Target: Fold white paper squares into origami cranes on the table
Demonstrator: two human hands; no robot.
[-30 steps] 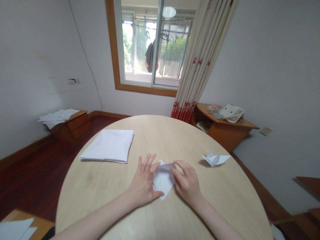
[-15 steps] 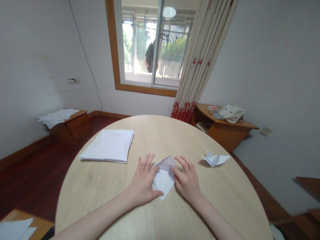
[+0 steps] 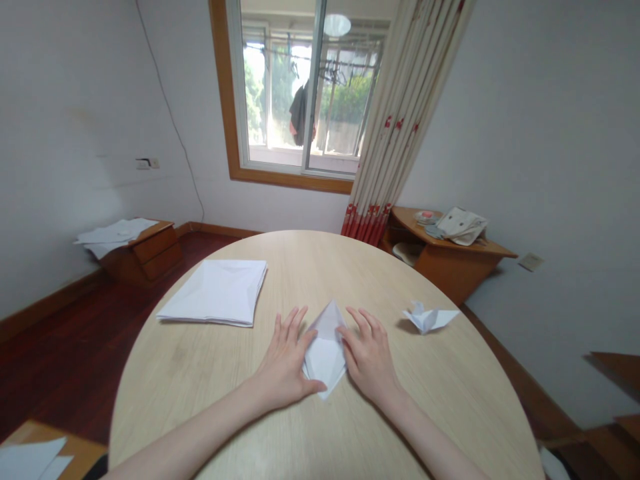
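A half-folded white paper [image 3: 325, 350], kite-shaped with its tip pointing away from me, lies on the round light-wood table [image 3: 320, 433]. My left hand [image 3: 286, 360] rests flat on its left edge with fingers stretched out. My right hand [image 3: 367, 357] lies flat on its right edge, fingers also extended. Both hands press the paper down from either side.
A stack of white sheets [image 3: 215, 292] lies at the table's far left. A finished folded paper figure [image 3: 430, 318] sits at the right. Beyond stand a low wooden cabinet with papers [image 3: 135, 243], a corner shelf with a bag [image 3: 450, 243], a window and curtain.
The paper's upper flap, first lying toward the right, has been brought up and flattened into a point away from me. Both hands have closed in on the paper's sides.
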